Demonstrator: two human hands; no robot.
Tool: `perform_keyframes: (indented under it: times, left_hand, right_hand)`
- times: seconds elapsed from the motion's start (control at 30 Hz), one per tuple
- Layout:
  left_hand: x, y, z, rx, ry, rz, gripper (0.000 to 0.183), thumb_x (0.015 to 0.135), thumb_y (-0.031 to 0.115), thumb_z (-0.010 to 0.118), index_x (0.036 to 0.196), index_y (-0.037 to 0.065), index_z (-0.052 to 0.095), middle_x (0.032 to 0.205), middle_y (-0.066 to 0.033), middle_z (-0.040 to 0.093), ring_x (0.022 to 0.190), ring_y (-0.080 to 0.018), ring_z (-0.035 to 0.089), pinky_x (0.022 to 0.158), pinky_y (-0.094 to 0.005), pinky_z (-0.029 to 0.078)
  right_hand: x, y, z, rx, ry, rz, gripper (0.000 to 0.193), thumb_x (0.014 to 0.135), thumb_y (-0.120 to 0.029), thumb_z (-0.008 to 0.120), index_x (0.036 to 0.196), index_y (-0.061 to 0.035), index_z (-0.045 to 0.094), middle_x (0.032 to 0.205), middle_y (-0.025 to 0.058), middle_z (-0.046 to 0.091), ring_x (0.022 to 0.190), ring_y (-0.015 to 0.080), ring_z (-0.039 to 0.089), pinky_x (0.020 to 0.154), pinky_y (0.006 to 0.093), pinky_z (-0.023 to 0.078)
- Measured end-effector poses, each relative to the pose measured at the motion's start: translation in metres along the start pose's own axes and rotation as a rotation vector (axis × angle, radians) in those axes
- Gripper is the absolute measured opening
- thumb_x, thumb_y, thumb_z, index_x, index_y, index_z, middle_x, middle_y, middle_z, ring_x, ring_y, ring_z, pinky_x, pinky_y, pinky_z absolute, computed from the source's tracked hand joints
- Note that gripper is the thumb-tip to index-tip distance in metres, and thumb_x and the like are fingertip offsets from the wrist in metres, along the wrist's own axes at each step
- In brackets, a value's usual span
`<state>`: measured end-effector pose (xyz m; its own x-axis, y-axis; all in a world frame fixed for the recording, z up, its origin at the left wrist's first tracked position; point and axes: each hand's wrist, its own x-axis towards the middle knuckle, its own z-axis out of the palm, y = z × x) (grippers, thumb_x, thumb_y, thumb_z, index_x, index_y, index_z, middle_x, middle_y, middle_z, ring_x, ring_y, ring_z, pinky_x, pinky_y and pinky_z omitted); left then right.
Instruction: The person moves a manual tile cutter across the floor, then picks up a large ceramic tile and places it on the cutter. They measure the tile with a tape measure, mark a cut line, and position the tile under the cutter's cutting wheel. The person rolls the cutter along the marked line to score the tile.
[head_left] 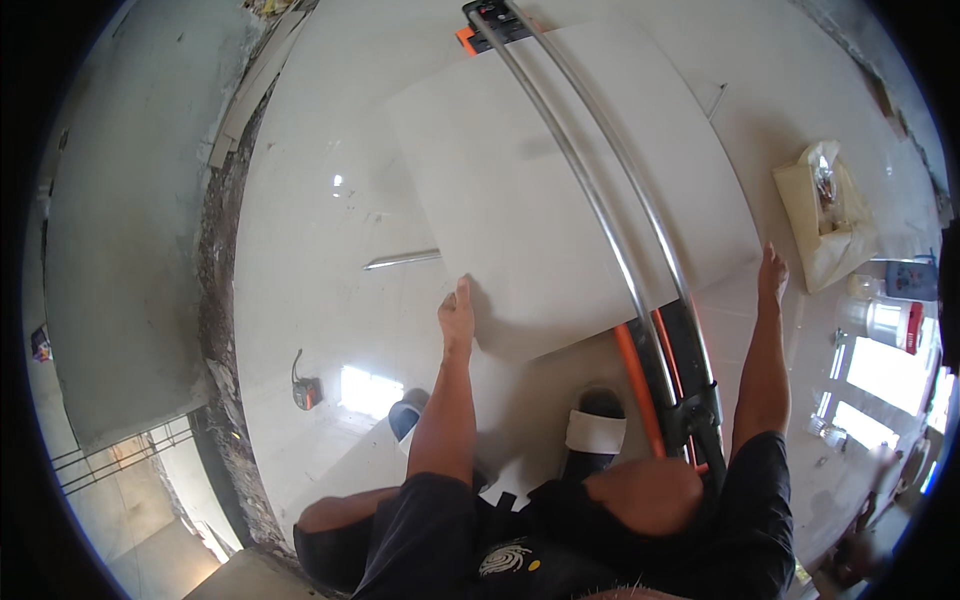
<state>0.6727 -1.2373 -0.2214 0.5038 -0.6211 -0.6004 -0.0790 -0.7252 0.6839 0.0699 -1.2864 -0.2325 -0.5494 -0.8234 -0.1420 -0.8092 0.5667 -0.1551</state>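
Observation:
A large pale grey floor tile (530,190) lies across a manual tile cutter, under its two chrome rails (597,200). The cutter's orange and black base (650,385) shows at the near end, and its black end piece at the far end. My left hand (457,318) grips the tile's left edge, thumb on top and the other fingers hidden. At the tile's right corner, my right hand (772,272) is closed on the edge, its fingers partly out of sight. From beneath the tile's left side sticks a thin metal support bar (402,260).
A tape measure (307,392) lies on the glossy tiled floor (300,250) at left. To the right stand an open cream bag (825,220), a blue container (910,280) and a clear tub (886,322). A broken floor edge (222,270) runs along the left. My sandalled foot (597,432) is beside the cutter.

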Motion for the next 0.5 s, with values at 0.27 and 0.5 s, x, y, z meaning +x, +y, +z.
perform_keyframes:
  times: [0.27,0.5]
  left_hand:
    - [0.066,-0.012,-0.112,-0.111,-0.011,0.03,0.055,0.086,0.046,0.061,0.058,0.003,0.041,0.059,-0.0015,0.038,0.06,-0.0134,0.035,0.056,-0.0331,0.036]
    - [0.108,0.004,-0.113,-0.31,0.022,-0.125,0.052,0.087,0.043,0.06,0.059,0.003,0.043,0.062,-0.0026,0.042,0.061,-0.014,0.037,0.056,-0.0333,0.037]
  right_hand:
    - [-0.149,-0.113,0.029,0.007,-0.218,0.114,0.052,0.088,-0.046,0.048,0.112,-0.0007,0.06,0.108,0.025,0.061,0.108,0.0405,0.055,0.09,0.0471,0.043]
    - [-0.161,-0.19,0.023,-0.023,-0.274,0.24,0.062,0.085,-0.049,0.052,0.121,0.0009,0.055,0.121,0.0252,0.055,0.114,0.0387,0.051,0.099,0.0444,0.038]
